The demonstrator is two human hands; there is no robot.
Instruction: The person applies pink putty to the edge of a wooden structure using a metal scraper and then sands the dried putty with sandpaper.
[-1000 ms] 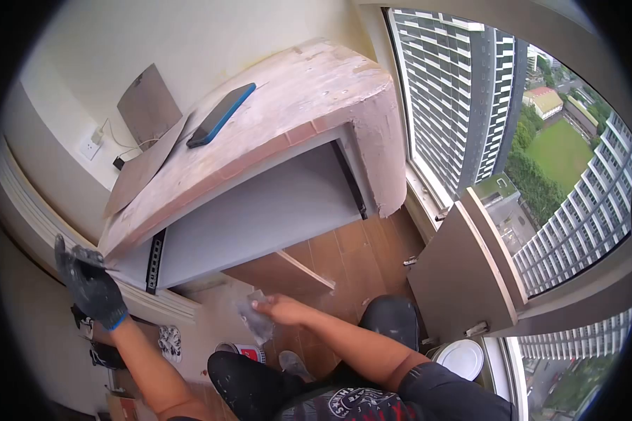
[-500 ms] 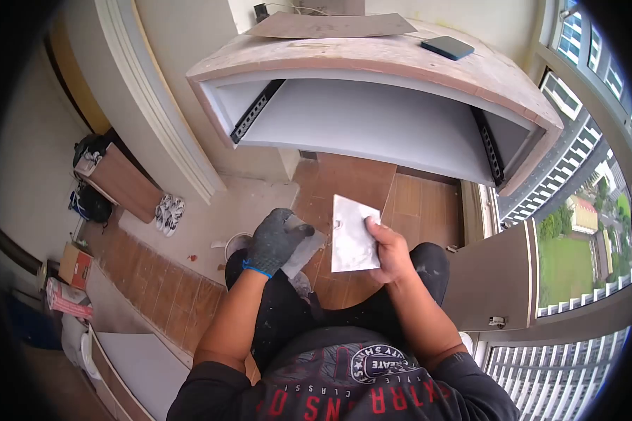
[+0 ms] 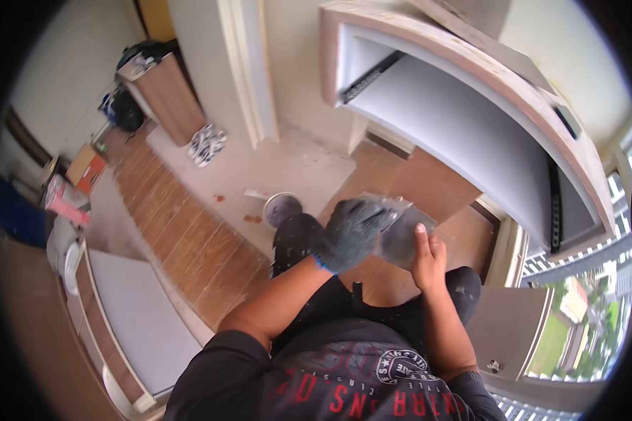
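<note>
My left hand [image 3: 358, 231], in a dark grey work glove with a blue cuff, is closed on a thin flat greyish piece [image 3: 395, 204], its kind unclear as the fingers hide most of it. My bare right hand [image 3: 429, 258] pinches a thin square plate [image 3: 400, 242] by its right edge, thumb on the upper face. The plate looks smooth and grey. The left fingers and their piece overlap the plate's upper left side, in front of my knees.
A round tub [image 3: 282, 208] stands by my left knee. Ahead is a white-lined cabinet [image 3: 463, 119] with black drawer runners. Shoes [image 3: 208, 144] lie beside a brown shoe cabinet [image 3: 163, 98]. A panel [image 3: 130, 309] leans at lower left; a cabinet door [image 3: 505, 326] is at right.
The view has swung left. My hands have come together, bringing the left hand's piece to the plate. The plate has tilted; its face, white before, now looks grey.
</note>
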